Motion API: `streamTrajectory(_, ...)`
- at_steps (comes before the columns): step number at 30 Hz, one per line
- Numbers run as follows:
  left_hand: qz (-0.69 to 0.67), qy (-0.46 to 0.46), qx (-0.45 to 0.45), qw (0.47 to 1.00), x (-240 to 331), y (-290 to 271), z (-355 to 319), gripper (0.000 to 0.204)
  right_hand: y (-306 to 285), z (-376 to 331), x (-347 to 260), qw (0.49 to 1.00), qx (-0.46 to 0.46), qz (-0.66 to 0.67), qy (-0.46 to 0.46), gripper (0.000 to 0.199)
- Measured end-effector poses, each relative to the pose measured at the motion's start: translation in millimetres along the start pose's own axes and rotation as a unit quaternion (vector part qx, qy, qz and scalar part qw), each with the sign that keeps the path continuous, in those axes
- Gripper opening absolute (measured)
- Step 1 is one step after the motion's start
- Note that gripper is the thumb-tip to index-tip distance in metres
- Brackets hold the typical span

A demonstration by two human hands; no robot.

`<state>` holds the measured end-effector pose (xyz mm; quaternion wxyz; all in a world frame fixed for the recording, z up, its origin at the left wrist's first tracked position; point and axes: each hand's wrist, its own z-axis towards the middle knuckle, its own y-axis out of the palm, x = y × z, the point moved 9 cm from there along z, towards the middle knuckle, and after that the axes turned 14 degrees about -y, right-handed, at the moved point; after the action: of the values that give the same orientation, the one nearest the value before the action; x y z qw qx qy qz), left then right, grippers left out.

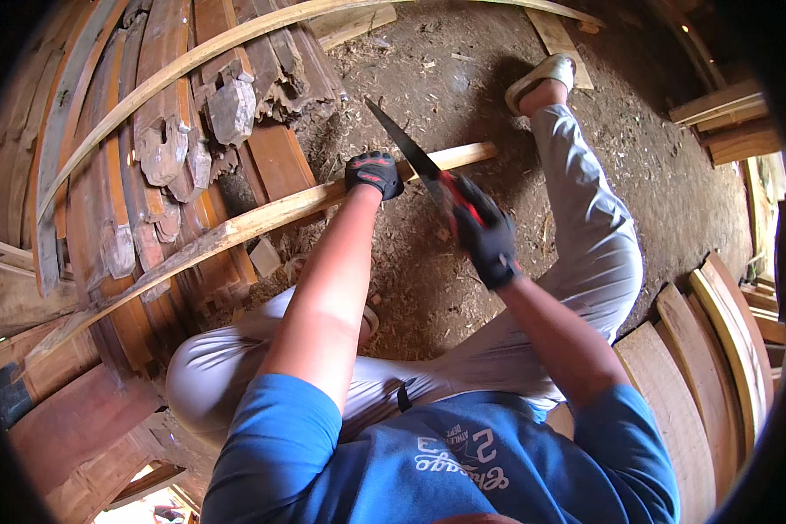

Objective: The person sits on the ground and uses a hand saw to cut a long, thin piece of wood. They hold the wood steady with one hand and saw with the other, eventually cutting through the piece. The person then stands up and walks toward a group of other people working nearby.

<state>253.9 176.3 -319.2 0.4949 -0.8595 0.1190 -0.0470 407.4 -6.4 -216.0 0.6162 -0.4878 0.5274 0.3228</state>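
Note:
My left hand (pixel 374 173), in a black and red work glove, is closed over a long pale wooden strip (pixel 266 215), close to its right end. The strip runs from the lower left across to the middle of the view. My right hand (pixel 484 234), gloved alike and a little blurred, grips the red and black handle of a handsaw (pixel 401 140). The dark tapering blade crosses the strip just right of my left hand, its tip pointing up and left. Whether the teeth have cut into the wood I cannot tell.
Old brown planks (pixel 161 148) with broken, splintered ends are piled at the left. A curved wooden strip (pixel 192 59) arches over them. Shavings litter the dirt floor (pixel 428 301). More boards (pixel 685 384) lie at the right, and my outstretched leg (pixel 585 192) borders the work.

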Motion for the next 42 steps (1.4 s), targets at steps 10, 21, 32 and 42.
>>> streamTrajectory(10,0.003,0.0,0.02,1.0,-6.9,7.5,0.8,0.038,-2.9,-41.0,-12.2,0.997,0.011,0.052,0.057,0.046)
streamTrajectory(21,-0.024,0.051,0.188,0.98,4.8,13.6,-15.4,0.026,7.5,31.0,-9.2,1.0,-0.006,-0.012,0.006,0.046)
streamTrajectory(32,-0.01,0.033,0.17,0.985,2.9,17.6,-7.3,0.021,-78.6,-80.9,-69.0,0.993,-0.028,-0.045,0.106,0.046)
streamTrajectory(42,-0.028,0.023,0.127,0.991,8.0,19.9,-8.8,0.025,13.7,52.6,-20.5,0.997,-0.024,0.016,0.075,0.044)
